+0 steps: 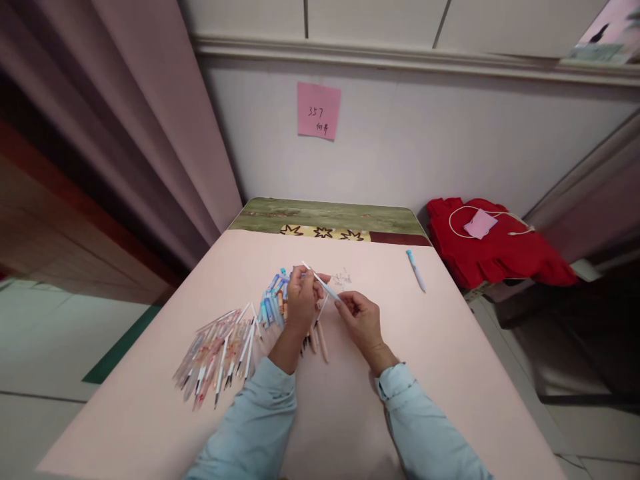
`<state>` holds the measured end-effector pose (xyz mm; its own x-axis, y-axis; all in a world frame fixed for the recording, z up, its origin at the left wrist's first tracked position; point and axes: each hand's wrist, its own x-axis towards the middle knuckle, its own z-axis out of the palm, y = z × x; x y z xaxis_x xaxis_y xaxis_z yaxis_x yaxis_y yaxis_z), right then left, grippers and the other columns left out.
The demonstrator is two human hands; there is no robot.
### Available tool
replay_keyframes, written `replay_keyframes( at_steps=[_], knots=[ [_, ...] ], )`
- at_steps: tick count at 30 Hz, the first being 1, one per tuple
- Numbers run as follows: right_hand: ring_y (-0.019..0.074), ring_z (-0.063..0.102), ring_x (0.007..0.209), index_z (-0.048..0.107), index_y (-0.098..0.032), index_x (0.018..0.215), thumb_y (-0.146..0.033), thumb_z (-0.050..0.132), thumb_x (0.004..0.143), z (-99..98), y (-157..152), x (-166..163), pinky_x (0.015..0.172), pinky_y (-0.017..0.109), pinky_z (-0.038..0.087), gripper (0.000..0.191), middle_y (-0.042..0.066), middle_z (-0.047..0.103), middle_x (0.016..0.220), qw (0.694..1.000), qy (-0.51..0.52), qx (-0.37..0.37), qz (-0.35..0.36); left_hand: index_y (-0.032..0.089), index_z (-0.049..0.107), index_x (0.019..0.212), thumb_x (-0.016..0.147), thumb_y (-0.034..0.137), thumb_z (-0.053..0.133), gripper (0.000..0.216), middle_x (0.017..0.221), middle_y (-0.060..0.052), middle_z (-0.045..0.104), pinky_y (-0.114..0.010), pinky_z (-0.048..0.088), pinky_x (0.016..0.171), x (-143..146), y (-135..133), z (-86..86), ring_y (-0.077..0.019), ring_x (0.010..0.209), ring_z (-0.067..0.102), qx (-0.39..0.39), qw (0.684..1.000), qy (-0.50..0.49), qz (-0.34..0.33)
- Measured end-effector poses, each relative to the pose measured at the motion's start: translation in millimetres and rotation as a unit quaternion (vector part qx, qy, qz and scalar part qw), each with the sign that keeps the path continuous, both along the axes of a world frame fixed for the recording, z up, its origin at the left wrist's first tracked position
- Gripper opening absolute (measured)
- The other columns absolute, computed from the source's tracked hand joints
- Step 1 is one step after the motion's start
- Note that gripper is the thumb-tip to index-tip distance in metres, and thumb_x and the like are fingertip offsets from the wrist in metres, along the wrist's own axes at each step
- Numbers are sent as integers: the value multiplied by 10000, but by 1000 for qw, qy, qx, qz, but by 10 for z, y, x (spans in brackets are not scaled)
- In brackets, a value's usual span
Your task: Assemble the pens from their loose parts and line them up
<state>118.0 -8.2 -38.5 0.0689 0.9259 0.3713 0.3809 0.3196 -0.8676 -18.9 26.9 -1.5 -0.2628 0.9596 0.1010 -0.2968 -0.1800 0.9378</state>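
Over the middle of the table, my left hand [301,300] is closed, thumb and fingers around a thin white pen refill [308,268]. My right hand [363,320] pinches the lower end of a pale blue pen barrel [331,292], which lines up with the refill; whether one is inside the other is too small to tell. Left of my left hand lies a heap of blue and orange pen parts [270,308]. Below the hands rest a few peach-coloured barrels [323,343]. Tiny wiry pieces [343,277], like springs, lie just beyond my hands.
A pile of clear and pinkish barrels with white refills [215,357] spreads at the table's left. One blue-topped pen [416,271] lies alone at the right. Red cloth [480,250] with a cord and pink notes sits beyond the table's right edge. A pink note [319,111] is on the wall.
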Motion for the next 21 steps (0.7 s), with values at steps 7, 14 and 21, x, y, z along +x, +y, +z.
replay_keyframes(
  at_steps=[7,14,21],
  knots=[
    [131,566,609,743,-214,874,-392,667,838,-3,16,12,597,254,471,197,31,684,793,1000,-1,19,-13,191,623,786,798,393,675,209,505,53,493,-181,316,387,14,-73,11,-80,411,431,2,996,79,-42],
    [155,613,643,733,-161,910,-405,668,807,-25,74,8,613,272,508,273,40,702,750,981,190,-49,-4,184,679,861,847,463,606,289,554,9,553,-193,367,425,2,-34,-33,-97,455,482,-7,998,40,-54],
    [119,509,535,727,-151,938,-433,620,849,-9,65,20,514,242,432,314,3,613,630,961,249,-89,80,166,726,895,848,398,612,263,638,-4,589,-216,391,517,40,-36,-34,-93,523,481,8,986,99,-132]
  ],
)
